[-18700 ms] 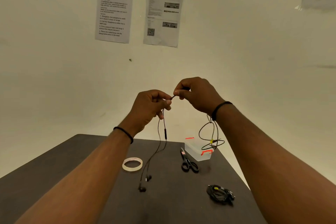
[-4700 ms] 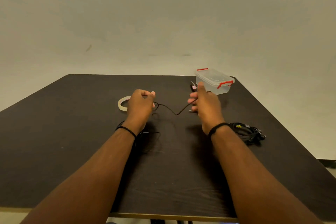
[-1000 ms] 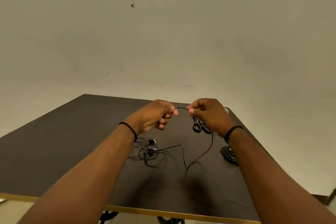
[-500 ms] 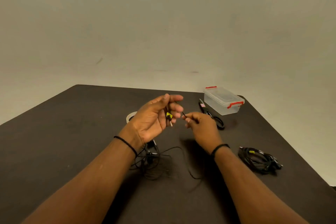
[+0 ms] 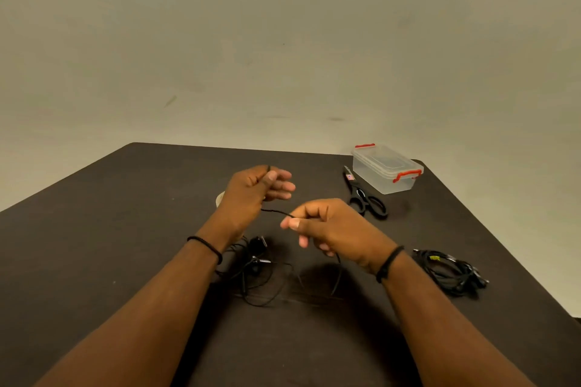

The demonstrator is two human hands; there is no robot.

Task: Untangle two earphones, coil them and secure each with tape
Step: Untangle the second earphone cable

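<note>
A: How are the fingers set?

B: The earphone cable (image 5: 276, 212) is pinched in the left hand (image 5: 251, 195) between thumb and forefinger, the other fingers (image 5: 281, 187) left straight. Farther along, the same cable is gripped by the curled fingers of the right hand (image 5: 330, 229), just nearer and to the right, and a short span is stretched between the two hands.

A: And the rest of it?

B: It is left trailing from the right hand to a loose heap (image 5: 254, 270) with the earbuds, spread on the bench (image 5: 125, 229) under the left wrist.

A: What is judged done?

B: A coiled black bundle (image 5: 449, 272) bearing a yellow mark is seen near the right edge, taken to be the first earphone finished. On the second, coiling is only begun; taping is left. The tape roll (image 5: 220, 198) is mostly hidden behind the left hand, with scissors (image 5: 364, 198) and a closed clear box (image 5: 386, 170) set far right.
</note>
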